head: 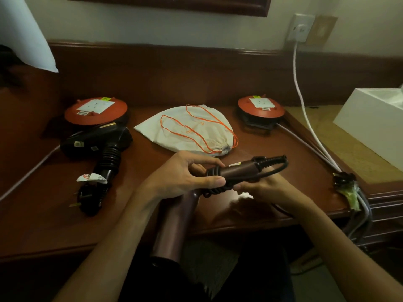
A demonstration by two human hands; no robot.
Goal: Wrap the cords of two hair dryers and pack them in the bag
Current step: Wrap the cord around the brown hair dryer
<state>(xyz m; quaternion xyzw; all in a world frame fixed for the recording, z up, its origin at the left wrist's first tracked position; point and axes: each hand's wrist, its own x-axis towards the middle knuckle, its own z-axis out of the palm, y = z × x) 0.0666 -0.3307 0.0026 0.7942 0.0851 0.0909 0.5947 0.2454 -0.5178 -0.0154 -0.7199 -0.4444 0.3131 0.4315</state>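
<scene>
We work at a dark wooden bench (283,192) against a pale wall. Our left hand (185,177) grips the maroon hair dryer (174,223); our right hand (263,188) pinches its wound cord (220,186). The cloth bag (185,129) lies behind, the black hair dryer (98,144) left.

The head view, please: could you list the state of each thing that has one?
Brown hair dryer: held, cord partly coiled round its handle.
Black hair dryer: lying on the desk, cord wrapped.
Drawstring bag: flat on the desk, mouth cinched.
Left hand: grips the handle.
Right hand: pinches the cord.
</scene>
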